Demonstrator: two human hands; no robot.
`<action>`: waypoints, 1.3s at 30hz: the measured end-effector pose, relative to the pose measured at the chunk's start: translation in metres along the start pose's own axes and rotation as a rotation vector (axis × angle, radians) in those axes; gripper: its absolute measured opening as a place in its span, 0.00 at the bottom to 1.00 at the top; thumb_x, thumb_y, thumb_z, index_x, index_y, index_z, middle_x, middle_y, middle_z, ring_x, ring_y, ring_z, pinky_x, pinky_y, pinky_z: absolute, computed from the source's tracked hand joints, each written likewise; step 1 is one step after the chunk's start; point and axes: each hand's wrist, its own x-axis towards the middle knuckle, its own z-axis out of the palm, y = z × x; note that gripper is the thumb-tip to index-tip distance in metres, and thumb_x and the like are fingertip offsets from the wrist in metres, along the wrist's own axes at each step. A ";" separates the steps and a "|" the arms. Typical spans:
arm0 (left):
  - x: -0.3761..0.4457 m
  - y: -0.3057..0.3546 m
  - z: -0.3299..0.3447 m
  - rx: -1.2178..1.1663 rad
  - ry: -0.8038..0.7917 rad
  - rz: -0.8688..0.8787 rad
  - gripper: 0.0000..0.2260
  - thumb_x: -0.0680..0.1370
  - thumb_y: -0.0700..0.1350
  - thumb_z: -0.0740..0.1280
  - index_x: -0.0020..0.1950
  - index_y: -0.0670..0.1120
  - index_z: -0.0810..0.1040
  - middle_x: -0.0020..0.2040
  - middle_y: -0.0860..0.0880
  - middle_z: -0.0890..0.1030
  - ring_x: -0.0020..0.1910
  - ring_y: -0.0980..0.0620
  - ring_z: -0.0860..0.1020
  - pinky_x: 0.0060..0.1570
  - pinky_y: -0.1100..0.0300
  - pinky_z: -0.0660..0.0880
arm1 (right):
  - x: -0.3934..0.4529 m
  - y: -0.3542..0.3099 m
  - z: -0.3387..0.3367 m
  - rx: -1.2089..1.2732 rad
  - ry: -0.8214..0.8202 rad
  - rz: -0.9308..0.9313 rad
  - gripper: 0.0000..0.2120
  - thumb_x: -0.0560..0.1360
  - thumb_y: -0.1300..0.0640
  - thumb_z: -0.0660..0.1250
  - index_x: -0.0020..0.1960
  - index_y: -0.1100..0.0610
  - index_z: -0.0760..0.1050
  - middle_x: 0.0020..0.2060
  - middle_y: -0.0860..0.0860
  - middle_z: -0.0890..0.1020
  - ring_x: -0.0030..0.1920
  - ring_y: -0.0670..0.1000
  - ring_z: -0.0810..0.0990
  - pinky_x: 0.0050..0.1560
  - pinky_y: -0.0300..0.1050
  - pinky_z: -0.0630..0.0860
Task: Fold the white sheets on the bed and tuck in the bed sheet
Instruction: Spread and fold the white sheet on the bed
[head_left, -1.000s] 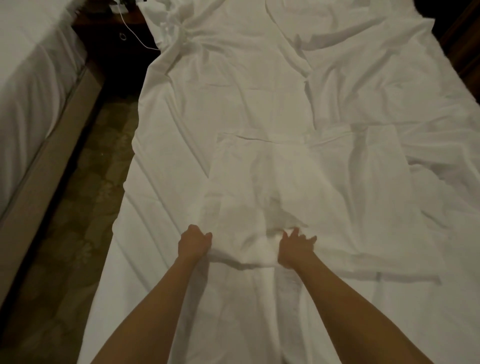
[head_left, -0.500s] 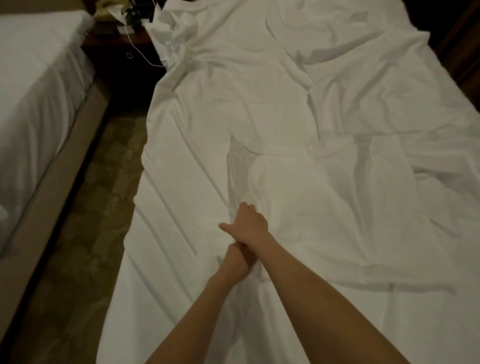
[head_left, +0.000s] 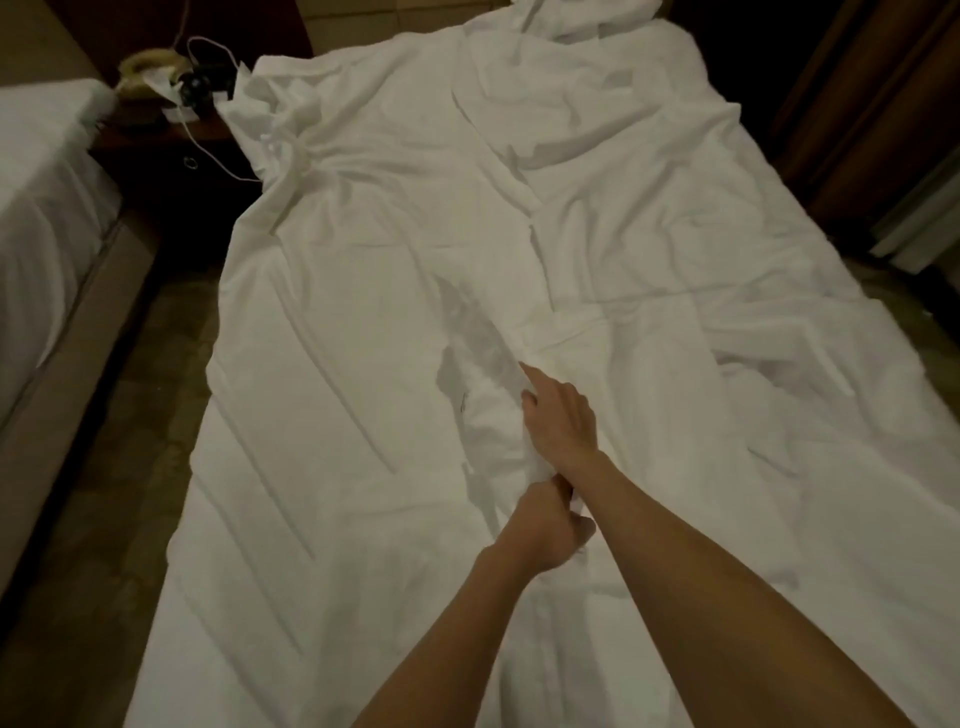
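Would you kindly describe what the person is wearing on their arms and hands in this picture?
Nothing is visible on either one. The left hand and right hand are bare, without gloves, rings or a watch in view. Both forearms are uncovered up to the bottom edge of the picture, so no sleeves show.

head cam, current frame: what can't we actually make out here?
- Left hand fingers: head view, tucked into the sheet and under the right forearm.
- Sheet fold: motion-blurred.
- Right hand fingertips: mostly hidden by its own back.
- Nightstand items: dim, too small.
- Head of the bed: cut by the top edge.
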 end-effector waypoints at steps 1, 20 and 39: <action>0.009 0.009 0.008 0.021 -0.028 -0.007 0.13 0.74 0.41 0.64 0.55 0.35 0.74 0.42 0.45 0.77 0.41 0.46 0.77 0.39 0.60 0.74 | 0.003 0.012 -0.011 0.023 0.031 0.019 0.21 0.81 0.57 0.53 0.74 0.48 0.63 0.52 0.57 0.81 0.51 0.58 0.78 0.49 0.49 0.72; 0.079 0.082 0.160 0.096 -0.544 -0.182 0.19 0.74 0.43 0.69 0.63 0.45 0.69 0.47 0.47 0.79 0.36 0.54 0.78 0.50 0.57 0.77 | -0.001 0.243 -0.085 0.394 0.071 0.572 0.19 0.73 0.56 0.65 0.63 0.54 0.76 0.54 0.53 0.81 0.54 0.57 0.78 0.52 0.48 0.74; 0.175 0.021 0.075 0.223 0.310 -0.127 0.17 0.73 0.43 0.69 0.61 0.47 0.75 0.56 0.50 0.76 0.54 0.51 0.75 0.53 0.59 0.73 | 0.133 0.219 -0.088 0.640 0.337 0.323 0.30 0.75 0.67 0.62 0.74 0.49 0.63 0.65 0.53 0.75 0.63 0.50 0.75 0.63 0.43 0.72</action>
